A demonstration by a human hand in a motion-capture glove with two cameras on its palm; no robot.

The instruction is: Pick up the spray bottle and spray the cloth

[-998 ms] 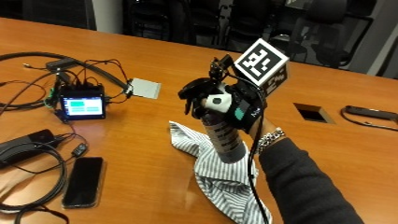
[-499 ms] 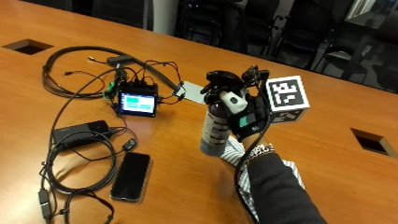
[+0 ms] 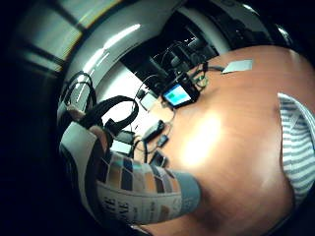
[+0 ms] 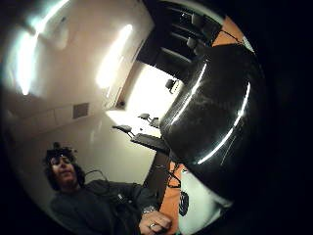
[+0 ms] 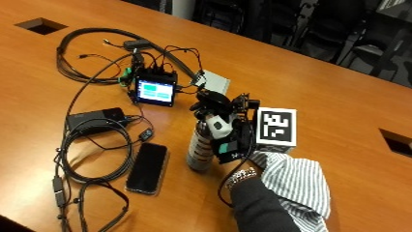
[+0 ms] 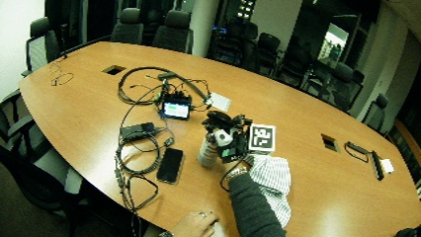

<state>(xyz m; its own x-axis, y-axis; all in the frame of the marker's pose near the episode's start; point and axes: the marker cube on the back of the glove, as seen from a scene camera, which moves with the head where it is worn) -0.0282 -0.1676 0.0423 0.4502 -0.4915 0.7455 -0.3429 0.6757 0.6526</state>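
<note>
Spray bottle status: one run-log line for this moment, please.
right hand: grips spray bottle | bottle: upright, beside phone | cloth: on table, unsprayed | phase: pickup

Wooden worktop [image 5: 334, 87] carries: striped cloth [image 5: 293, 181], phone [image 5: 147, 167], small screen unit [image 5: 155, 91], black power brick [image 5: 96, 119], cables [image 5: 83, 159].

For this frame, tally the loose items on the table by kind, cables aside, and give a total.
Spray bottle, held upright by the gloved right hand: 1
Striped cloth: 1
Phone: 1
Small lit screen: 1
Black power brick: 1
Grey card: 1
Total: 6
</note>
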